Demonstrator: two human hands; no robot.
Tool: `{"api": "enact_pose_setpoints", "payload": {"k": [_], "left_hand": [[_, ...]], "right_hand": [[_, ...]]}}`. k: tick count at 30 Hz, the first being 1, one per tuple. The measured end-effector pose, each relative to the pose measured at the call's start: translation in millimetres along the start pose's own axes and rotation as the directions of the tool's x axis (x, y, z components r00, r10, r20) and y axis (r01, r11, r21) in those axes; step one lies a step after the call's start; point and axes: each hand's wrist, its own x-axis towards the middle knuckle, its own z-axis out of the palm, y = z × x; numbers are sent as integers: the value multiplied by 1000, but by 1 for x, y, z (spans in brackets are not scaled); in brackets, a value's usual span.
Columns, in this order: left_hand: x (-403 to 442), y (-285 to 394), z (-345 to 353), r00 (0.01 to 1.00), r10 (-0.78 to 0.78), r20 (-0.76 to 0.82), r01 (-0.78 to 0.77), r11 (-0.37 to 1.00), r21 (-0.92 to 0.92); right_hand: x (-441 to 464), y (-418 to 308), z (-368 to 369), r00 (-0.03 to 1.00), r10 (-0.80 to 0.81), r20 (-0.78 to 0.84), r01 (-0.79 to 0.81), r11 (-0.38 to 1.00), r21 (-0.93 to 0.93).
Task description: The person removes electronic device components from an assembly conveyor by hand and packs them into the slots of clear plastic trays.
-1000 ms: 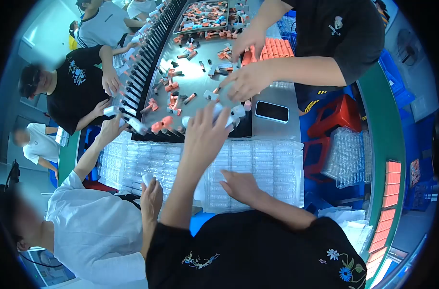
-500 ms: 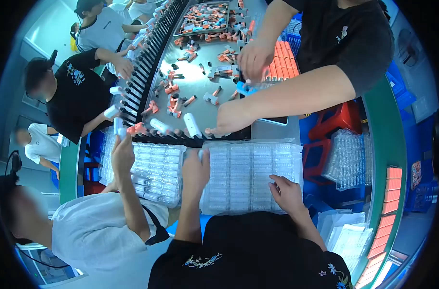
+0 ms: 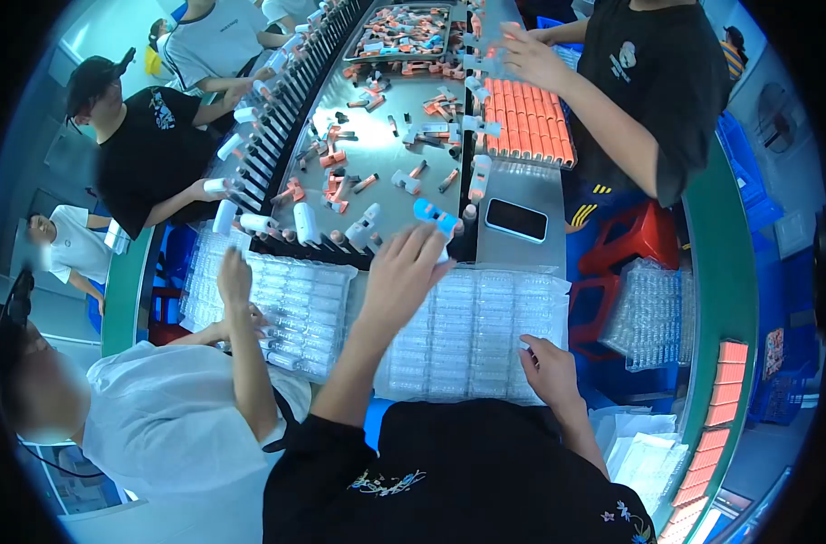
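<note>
My left hand [image 3: 404,272] is raised at the near rail of the conveyor, its fingers curled just below a bright blue clip-like piece [image 3: 437,217]. A bit of something pale shows at its fingertips; most of it is hidden. In front of me lies a clear plastic blister tray [image 3: 472,335] with rows of long cavities. Over its right edge, my right hand [image 3: 549,370] rests with thumb and fingers apart, holding nothing. White caps [image 3: 307,224] stand on the rail's pegs to the left of my left hand, and a grey-white piece [image 3: 365,222] sits closer to it.
A second clear tray [image 3: 304,313] lies to the left, by a co-worker's hand [image 3: 235,276]. A phone [image 3: 517,220] lies right of the rail, below a block of orange tubes [image 3: 528,122]. Loose orange and grey parts [image 3: 336,186] cover the metal table. Red stools [image 3: 630,238] stand at right.
My left hand has moved up and right from the tray to the rail. The blue piece has shifted toward me. The co-worker at upper right has drawn both arms back, uncovering the phone.
</note>
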Motion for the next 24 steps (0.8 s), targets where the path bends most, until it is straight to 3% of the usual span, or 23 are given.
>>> {"api": "enact_pose_setpoints", "payload": {"k": [2,4,7,8,9,10,11,13,16,17,19,20,21,22,23,24], "left_hand": [[26,-31,6,976,211,47,-215,970,112],[27,-64,30,933,4,360,-36,996,82],[37,-61,20,882,-241,405,164,963,214],[34,-50,20,886,-279,372,137,921,364],[13,-56,49,878,-425,221,300,847,438],[6,-52,61,835,-547,51,459,745,484],[-6,-54,64,818,-575,27,452,670,589],[-2,-63,42,713,-695,90,591,665,457],[-12,-89,38,784,-619,37,548,719,427],[-15,-93,35,794,-607,25,552,739,386],[-36,-100,32,725,-684,81,614,695,373],[-58,-103,36,710,-696,110,615,688,386],[-60,-59,10,693,-716,92,661,681,315],[-90,-74,10,672,-662,331,602,749,277],[-99,-41,-5,546,-769,333,752,625,209],[-114,-10,-11,535,-815,224,822,563,85]], "right_hand": [[-7,1,4,1000,16,-18,-16,1000,10],[-12,5,7,1000,-8,9,8,1000,-22],[-17,19,1,992,54,-115,-61,997,-57],[-20,35,3,971,44,-235,-62,996,-71],[-19,31,-4,940,206,-274,-206,978,27],[-20,40,-7,925,221,-310,-226,974,21],[-22,52,-9,906,233,-353,-242,970,18],[-26,62,-10,902,243,-357,-295,951,-97],[-40,94,22,894,303,-331,-389,891,-233],[-34,79,17,895,396,-204,-434,878,-200],[-29,98,38,874,469,-123,-484,862,-153],[-29,87,39,876,422,-234,-469,860,-203],[-27,73,34,874,336,-352,-418,889,-188],[-26,57,27,846,248,-472,-369,912,-182],[-24,39,13,798,216,-563,-318,944,-89],[-26,26,-3,814,260,-519,-289,957,27]]}}
